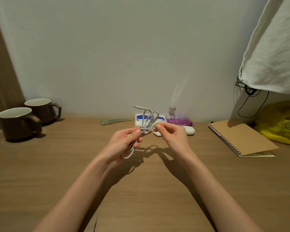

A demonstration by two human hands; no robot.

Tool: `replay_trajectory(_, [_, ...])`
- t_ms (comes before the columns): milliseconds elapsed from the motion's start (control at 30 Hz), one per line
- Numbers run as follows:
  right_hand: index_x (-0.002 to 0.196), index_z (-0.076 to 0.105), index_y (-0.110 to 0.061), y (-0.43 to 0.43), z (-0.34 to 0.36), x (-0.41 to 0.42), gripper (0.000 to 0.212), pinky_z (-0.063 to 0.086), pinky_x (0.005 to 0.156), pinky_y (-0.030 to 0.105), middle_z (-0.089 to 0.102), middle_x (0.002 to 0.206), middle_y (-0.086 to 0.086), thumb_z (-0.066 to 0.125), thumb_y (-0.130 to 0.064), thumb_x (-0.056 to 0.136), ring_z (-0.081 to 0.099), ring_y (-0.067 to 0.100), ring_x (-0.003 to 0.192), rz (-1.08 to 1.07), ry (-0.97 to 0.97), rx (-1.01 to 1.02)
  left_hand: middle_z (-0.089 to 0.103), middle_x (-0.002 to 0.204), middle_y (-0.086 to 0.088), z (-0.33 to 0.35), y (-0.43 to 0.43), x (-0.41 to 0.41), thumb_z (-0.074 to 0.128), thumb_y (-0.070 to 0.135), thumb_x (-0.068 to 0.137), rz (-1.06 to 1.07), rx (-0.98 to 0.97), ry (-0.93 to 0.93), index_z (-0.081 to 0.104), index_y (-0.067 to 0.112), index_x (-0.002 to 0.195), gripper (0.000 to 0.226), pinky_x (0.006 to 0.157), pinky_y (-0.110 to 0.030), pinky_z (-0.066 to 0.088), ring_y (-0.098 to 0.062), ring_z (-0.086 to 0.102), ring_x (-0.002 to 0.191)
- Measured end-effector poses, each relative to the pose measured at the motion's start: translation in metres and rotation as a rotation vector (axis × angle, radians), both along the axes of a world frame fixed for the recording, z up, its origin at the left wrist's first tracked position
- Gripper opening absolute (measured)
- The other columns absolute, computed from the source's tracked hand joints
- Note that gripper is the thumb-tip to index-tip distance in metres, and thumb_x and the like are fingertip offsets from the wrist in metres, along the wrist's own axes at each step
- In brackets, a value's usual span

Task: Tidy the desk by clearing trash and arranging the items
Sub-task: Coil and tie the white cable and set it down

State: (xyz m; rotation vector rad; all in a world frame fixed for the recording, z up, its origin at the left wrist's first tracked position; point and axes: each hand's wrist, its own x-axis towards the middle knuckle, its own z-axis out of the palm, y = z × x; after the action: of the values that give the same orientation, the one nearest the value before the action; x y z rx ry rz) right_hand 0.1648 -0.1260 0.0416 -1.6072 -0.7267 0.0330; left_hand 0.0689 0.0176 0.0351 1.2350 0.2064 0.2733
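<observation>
A coiled white charging cable is held above the middle of the wooden desk. My left hand grips the bundle's lower loops, fingers curled round them. My right hand pinches a strand of the cable at the bundle's wrapped middle. One plug end sticks up to the upper left. Behind my hands lie a blue and white packet, a purple wrapper and a white oval case.
Two brown mugs stand at the back left. A green-handled small tool lies by the wall. A small glass bottle stands at the back. A spiral notebook, a yellow bag and hanging white cloth fill the right.
</observation>
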Motion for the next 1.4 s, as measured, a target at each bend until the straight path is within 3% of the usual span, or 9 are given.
replay_trajectory(200, [0.089, 0.071, -0.03, 0.003, -0.004, 0.0, 0.012, 0.055, 0.08, 0.023, 0.074, 0.089, -0.006, 0.067, -0.02, 0.088, 0.068, 0.007, 0.089, -0.018, -0.042, 0.053, 0.061, 0.066, -0.007, 0.0, 0.0, 0.002, 0.06, 0.012, 0.084, 0.065, -0.149, -0.033, 0.056, 0.0, 0.118, 0.037, 0.04, -0.012, 0.043, -0.008, 0.052, 0.044])
replay_trajectory(400, [0.103, 0.074, -0.024, 0.003, -0.005, -0.004, 0.022, 0.057, 0.077, 0.025, 0.074, 0.095, -0.007, 0.075, -0.025, 0.081, 0.069, 0.007, 0.087, 0.053, -0.096, -0.026, 0.069, 0.089, -0.01, -0.005, -0.004, 0.002, 0.058, 0.015, 0.091, 0.343, 0.161, -0.006, 0.064, 0.009, 0.108, 0.018, 0.048, -0.012, 0.048, -0.009, 0.065, 0.066])
replay_trajectory(533, [0.101, 0.072, -0.033, -0.005, -0.003, -0.002, 0.02, 0.049, 0.065, 0.025, 0.064, 0.085, -0.027, 0.073, -0.034, 0.081, 0.056, 0.007, 0.077, -0.192, -0.505, -0.121, 0.071, 0.094, -0.003, -0.012, 0.004, 0.002, 0.065, 0.015, 0.087, 0.458, 0.521, -0.054, 0.069, 0.019, 0.096, 0.01, 0.071, -0.027, 0.058, -0.012, 0.069, 0.081])
replay_trajectory(667, [0.11, 0.069, -0.028, -0.01, 0.0, 0.003, 0.024, 0.045, 0.083, 0.021, 0.064, 0.105, -0.017, 0.07, -0.027, 0.086, 0.051, 0.006, 0.099, -0.263, -0.717, -0.098, 0.07, 0.081, 0.015, -0.013, 0.01, -0.002, 0.076, 0.019, 0.077, 0.491, 0.772, -0.076, 0.069, 0.033, 0.078, 0.016, 0.074, -0.023, 0.054, -0.003, 0.067, 0.082])
replay_trajectory(867, [0.113, 0.07, -0.027, -0.004, 0.017, 0.01, 0.022, 0.047, 0.096, 0.031, 0.069, 0.116, -0.012, 0.059, -0.028, 0.094, 0.057, 0.006, 0.111, 0.009, -0.644, -0.361, 0.072, 0.081, 0.006, -0.009, 0.014, -0.006, 0.079, 0.016, 0.073, 0.414, 0.752, -0.129, 0.072, 0.019, 0.08, 0.01, 0.067, -0.017, 0.053, -0.003, 0.069, 0.077])
replay_trajectory(1000, [0.122, 0.065, -0.031, -0.001, 0.031, 0.007, 0.029, 0.053, 0.088, 0.032, 0.07, 0.117, -0.005, 0.058, -0.034, 0.093, 0.061, 0.01, 0.106, 0.222, -0.502, -0.65, 0.072, 0.085, 0.0, -0.002, 0.016, -0.01, 0.078, 0.012, 0.073, 0.382, 0.717, -0.218, 0.071, 0.013, 0.086, 0.014, 0.071, -0.019, 0.056, -0.009, 0.07, 0.081])
replay_trajectory(1100, [0.122, 0.065, -0.027, 0.002, 0.034, 0.004, 0.031, 0.054, 0.079, 0.039, 0.073, 0.104, 0.004, 0.059, -0.035, 0.092, 0.064, 0.02, 0.093, 0.307, -0.493, -0.648, 0.073, 0.088, -0.004, 0.001, 0.016, -0.011, 0.076, 0.01, 0.074, 0.371, 0.684, -0.263, 0.071, 0.009, 0.087, 0.014, 0.074, -0.019, 0.055, -0.012, 0.07, 0.083])
replay_trajectory(1267, [0.116, 0.065, -0.018, 0.005, 0.022, -0.001, 0.026, 0.055, 0.07, 0.023, 0.065, 0.094, -0.007, 0.056, -0.03, 0.095, 0.062, 0.005, 0.08, 0.326, -0.387, -0.523, 0.073, 0.088, -0.003, 0.0, 0.017, -0.011, 0.076, 0.013, 0.075, 0.376, 0.646, -0.273, 0.07, 0.012, 0.088, 0.014, 0.074, -0.02, 0.055, -0.012, 0.069, 0.085])
replay_trajectory(1400, [0.113, 0.059, -0.015, 0.004, 0.014, -0.001, 0.022, 0.049, 0.069, 0.016, 0.06, 0.098, -0.008, 0.048, -0.028, 0.099, 0.058, 0.0, 0.086, 0.277, -0.383, -0.506, 0.068, 0.1, 0.008, -0.003, 0.019, -0.008, 0.075, 0.023, 0.077, 0.38, 0.706, -0.244, 0.065, 0.02, 0.103, 0.028, 0.078, -0.021, 0.054, -0.006, 0.066, 0.092])
